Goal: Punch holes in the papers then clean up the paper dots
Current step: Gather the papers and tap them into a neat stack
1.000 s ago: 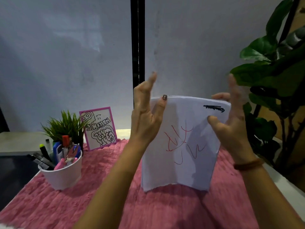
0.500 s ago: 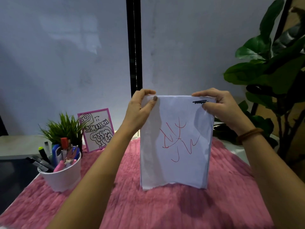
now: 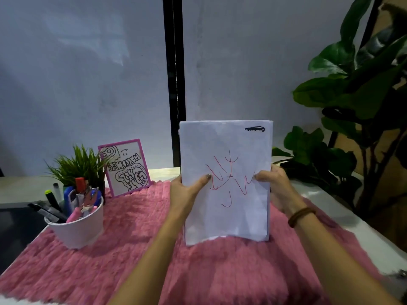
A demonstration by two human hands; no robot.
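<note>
A stack of white papers [image 3: 226, 216] stands upright on its bottom edge on the pink fuzzy cloth [image 3: 132, 249]. The front sheet carries red scribbles and a black mark at its top right. My left hand [image 3: 187, 190] grips the stack's left edge at mid height, thumb on the front. My right hand [image 3: 275, 183] grips the right edge at the same height, thumb on the front and fingers behind. No hole punch or paper dots are in view.
A white cup [image 3: 77, 225] full of markers and pens stands at the left, with a small green plant [image 3: 79, 166] and a pink-framed drawing [image 3: 125, 168] behind it. A large leafy plant [image 3: 356, 102] fills the right side. The wall is close behind.
Both hands slid down from the top corners of the stack to its side edges at mid height. The stack stays upright on the cloth.
</note>
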